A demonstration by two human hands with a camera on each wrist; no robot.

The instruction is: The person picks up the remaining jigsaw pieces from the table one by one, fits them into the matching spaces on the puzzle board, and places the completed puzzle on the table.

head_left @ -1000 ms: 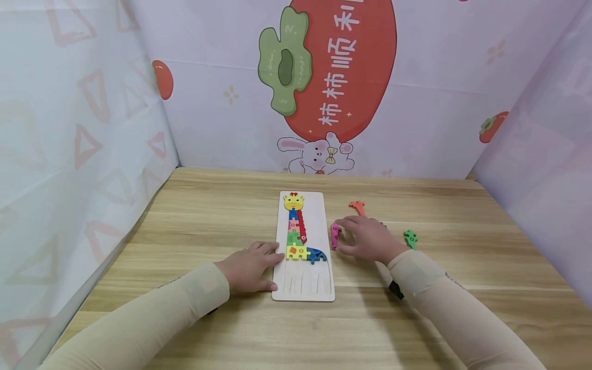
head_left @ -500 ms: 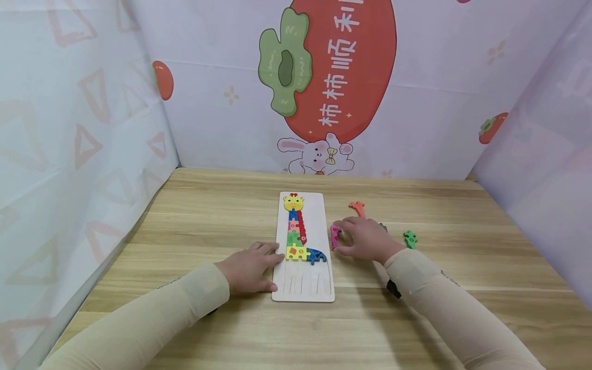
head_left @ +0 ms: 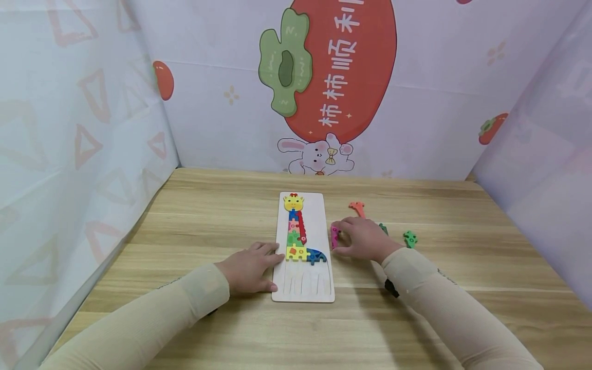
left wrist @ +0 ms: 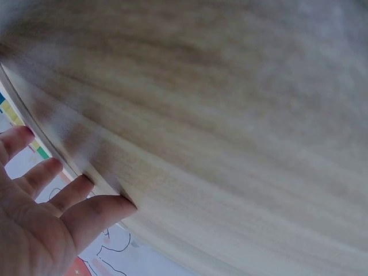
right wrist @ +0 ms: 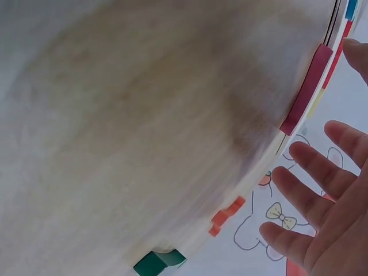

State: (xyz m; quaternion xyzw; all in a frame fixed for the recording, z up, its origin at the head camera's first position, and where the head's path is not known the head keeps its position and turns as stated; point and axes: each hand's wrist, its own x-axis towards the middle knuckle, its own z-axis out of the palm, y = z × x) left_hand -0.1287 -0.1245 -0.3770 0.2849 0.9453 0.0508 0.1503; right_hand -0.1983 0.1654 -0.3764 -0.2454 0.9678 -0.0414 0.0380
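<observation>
Left hand (head_left: 250, 270), fingers spread, touching the board (head_left: 316, 218) at nine o'clock; right hand (head_left: 363, 239), fingers wide, just beside the pink piece (head_left: 334, 238), there on the surface (head_left: 208, 205), board's three o'clock!

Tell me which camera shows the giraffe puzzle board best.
The head view: it looks down on nearly the whole puzzle board, the left hand covering only a bit of its edge. Both wrist views catch just a thin strip of it, edge-on.

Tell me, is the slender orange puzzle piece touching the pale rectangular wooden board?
Apart: the head view shows a strip of wood-grain tabletop between the orange puzzle piece and the wooden board.
</observation>
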